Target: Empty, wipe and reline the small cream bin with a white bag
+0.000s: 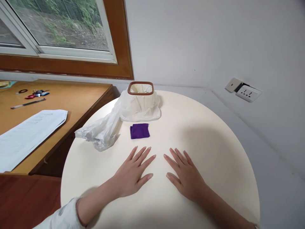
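My left hand [133, 173] lies flat on the round white table [209, 143], fingers spread, holding nothing. Opposite it, my right hand [184, 175] also rests palm down with its fingers apart. A folded purple cloth [140, 131] with slightly frayed edges lies just beyond my left fingertips, not touched by either hand. Behind the cloth stands a small bin [140, 93] with a brown rim, lined with a whitish plastic bag [105, 130] whose loose end trails left over the tabletop. What lies inside the bin is too small to make out.
A wooden desk [90, 97] adjoins on the left, carrying sheets of paper [33, 133], a pen [28, 103], keys [38, 93] and a black ring [23, 91]. Behind are a window [64, 25] and a wall with a power socket [248, 92] at right.
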`<state>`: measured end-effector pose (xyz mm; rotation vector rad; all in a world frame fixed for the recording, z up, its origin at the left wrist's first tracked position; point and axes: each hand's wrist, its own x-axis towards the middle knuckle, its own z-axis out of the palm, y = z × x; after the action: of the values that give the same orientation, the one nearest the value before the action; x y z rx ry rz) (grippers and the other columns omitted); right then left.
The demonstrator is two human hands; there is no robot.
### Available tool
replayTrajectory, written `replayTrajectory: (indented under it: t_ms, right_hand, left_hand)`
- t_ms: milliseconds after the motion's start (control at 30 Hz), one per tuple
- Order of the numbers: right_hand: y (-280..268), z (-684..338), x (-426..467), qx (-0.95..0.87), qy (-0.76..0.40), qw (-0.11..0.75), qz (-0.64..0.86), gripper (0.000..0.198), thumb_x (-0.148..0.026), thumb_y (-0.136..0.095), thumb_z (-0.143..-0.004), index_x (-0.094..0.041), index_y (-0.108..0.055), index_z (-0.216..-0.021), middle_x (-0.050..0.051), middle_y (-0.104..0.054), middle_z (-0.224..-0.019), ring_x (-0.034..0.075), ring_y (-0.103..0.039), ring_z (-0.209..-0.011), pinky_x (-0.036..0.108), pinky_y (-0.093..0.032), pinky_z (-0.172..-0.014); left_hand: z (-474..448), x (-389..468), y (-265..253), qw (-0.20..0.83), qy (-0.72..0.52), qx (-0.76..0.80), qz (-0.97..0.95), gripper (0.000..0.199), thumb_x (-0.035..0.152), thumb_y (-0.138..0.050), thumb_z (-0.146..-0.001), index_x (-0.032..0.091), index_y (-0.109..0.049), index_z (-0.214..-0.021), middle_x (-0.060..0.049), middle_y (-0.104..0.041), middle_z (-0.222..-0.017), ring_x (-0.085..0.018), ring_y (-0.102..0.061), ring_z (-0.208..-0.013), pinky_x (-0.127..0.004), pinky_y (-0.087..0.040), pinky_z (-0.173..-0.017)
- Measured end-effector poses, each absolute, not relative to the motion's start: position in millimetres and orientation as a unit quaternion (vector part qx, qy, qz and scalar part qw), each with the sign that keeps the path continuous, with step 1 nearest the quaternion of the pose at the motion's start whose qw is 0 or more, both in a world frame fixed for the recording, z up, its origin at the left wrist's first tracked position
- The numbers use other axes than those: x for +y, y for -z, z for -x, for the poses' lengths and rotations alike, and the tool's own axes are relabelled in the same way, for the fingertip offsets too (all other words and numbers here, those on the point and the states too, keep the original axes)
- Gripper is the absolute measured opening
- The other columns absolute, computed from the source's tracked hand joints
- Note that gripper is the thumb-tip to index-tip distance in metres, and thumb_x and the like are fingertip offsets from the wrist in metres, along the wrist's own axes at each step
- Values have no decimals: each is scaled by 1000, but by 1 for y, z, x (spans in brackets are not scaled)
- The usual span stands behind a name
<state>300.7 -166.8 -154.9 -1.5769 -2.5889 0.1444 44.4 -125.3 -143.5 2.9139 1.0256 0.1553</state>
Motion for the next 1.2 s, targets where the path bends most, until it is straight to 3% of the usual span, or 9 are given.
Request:
replayTrajectory:
  t_ms: [1200]
  right_hand:
    - [154, -300, -166, -852, -56, 75, 515, 55, -40, -32, -93, -27, -18, -144, 6, -17, -150, 27, -15, -138, 55, -21, -109]
  left_hand:
    - [-45, -124, 143, 25, -76, 330, -940, 57, 43, -37, -91, 29, -17, -143, -5, -16, -151, -27, -18, -138, -51, -16, -111]
